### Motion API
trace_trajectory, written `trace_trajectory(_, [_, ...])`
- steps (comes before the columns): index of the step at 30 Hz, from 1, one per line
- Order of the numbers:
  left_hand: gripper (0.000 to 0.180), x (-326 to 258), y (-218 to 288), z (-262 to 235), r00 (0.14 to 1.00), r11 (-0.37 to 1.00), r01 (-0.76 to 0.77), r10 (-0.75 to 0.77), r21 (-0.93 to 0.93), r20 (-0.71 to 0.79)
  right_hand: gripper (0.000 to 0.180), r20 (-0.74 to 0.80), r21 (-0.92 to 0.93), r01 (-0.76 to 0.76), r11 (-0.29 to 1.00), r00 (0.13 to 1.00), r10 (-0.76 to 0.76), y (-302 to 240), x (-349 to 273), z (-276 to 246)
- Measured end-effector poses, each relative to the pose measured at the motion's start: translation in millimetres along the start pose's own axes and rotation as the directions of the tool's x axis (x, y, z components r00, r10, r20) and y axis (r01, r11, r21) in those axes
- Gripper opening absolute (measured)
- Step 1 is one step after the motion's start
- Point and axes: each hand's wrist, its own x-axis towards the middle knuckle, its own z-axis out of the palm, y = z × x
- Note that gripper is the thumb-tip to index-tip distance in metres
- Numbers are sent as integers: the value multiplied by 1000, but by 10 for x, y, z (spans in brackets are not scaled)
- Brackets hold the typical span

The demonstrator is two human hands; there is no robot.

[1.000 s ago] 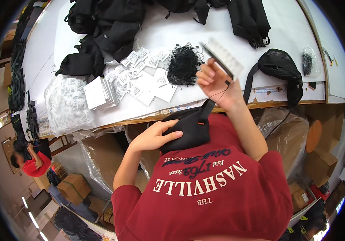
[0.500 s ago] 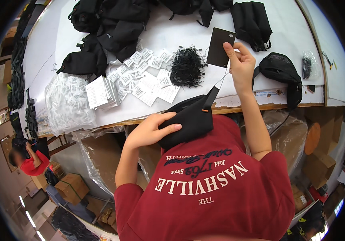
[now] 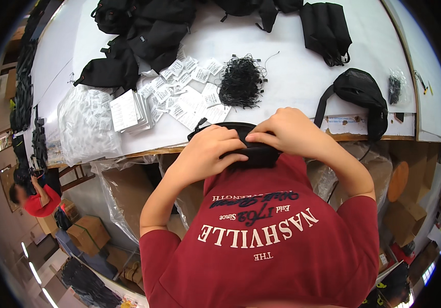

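A small black zip bag (image 3: 259,155) is held against my front at the table's edge, its top opening facing up. My left hand (image 3: 211,150) wraps round its left side, thumb along the front and fingers over the top. At the opening, my right hand (image 3: 288,132) has thumb and fingers pinched at the rim; anything else between those fingertips is hidden. The black hang tag is out of sight. Just beyond the bag lies a tangled heap of black tag strings (image 3: 242,82). To its left, white printed labels (image 3: 187,97) are scattered.
A stack of white cards (image 3: 128,113) and a clear plastic bag of labels (image 3: 87,126) lie at left. Black bags (image 3: 153,31) are piled at the back left. Another black bag (image 3: 361,97) with a strap rests at right. A person in red (image 3: 43,197) is far left.
My right hand has come down from above the table to the bag's opening, and the black tag it held has gone from sight. The bag has turned, its opening now facing up.
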Motion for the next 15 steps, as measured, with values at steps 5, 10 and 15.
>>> trace_trajectory(5, [19,92,-302,-14,975,792,200,-219,-577,38,30,81,99,62,993,994,-70,5,-58,-43])
trace_trajectory(10, [30,339,-1378,82,704,931,332,-353,-154,-617,25,3,45,172,984,985,-172,43,-46,42])
trace_trajectory(15, [36,432,-1751,192,711,872,424,-152,246,-686,18,-67,-45,199,979,977,-202,30,-123,1])
